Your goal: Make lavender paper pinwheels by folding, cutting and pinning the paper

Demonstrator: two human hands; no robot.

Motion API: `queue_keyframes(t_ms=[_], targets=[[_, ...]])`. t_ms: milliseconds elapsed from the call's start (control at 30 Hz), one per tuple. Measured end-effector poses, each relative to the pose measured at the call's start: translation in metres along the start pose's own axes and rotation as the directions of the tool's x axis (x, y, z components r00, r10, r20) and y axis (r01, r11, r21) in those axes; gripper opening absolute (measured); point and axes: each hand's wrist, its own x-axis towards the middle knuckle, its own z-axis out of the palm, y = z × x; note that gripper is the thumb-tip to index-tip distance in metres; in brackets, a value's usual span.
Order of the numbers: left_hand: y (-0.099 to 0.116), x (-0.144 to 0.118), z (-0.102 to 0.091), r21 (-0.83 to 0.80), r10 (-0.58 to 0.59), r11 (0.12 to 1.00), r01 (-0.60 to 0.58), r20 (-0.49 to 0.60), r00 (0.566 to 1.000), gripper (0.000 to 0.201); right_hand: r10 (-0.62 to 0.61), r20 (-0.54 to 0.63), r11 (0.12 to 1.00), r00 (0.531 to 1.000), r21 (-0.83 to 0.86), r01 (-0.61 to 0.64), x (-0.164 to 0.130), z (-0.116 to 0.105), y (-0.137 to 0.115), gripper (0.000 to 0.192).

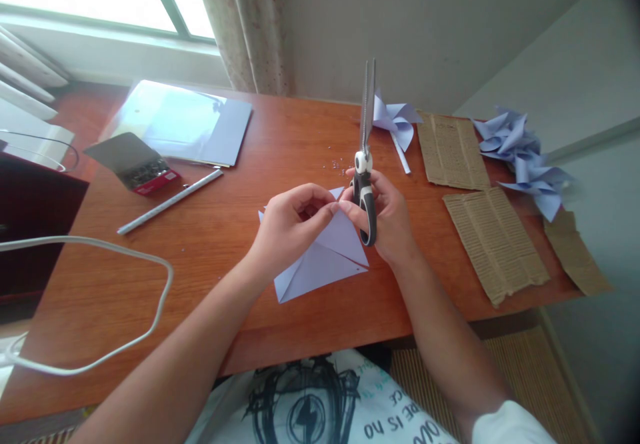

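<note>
Pinching paper (320,267) with your left hand (287,227), you grip scissors (364,162) in your right hand (393,214); near, your shirt (310,417) reads "IS NO".

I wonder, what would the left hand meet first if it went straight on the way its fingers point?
Most likely the right hand, whose fingertips are just beyond those of the left hand at the paper; whether they already touch is unclear.

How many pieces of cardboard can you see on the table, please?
3: a back piece, a ribbed front piece just below it in the picture, and an end piece farthest right. More could be hidden under the paper pinwheels.
</note>
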Motion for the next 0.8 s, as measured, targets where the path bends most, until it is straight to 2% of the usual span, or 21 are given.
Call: queue_keyframes(t_ms=[800], targets=[[0.0057, 0.0002, 0.0002, -0.025, -0.032, 0.999, 0.032, -0.007, 0.999, 0.015, -0.063, -0.034, 0.996, 0.997, -0.062, 0.06, -0.0002, 0.0016, 0.002, 0.042]])
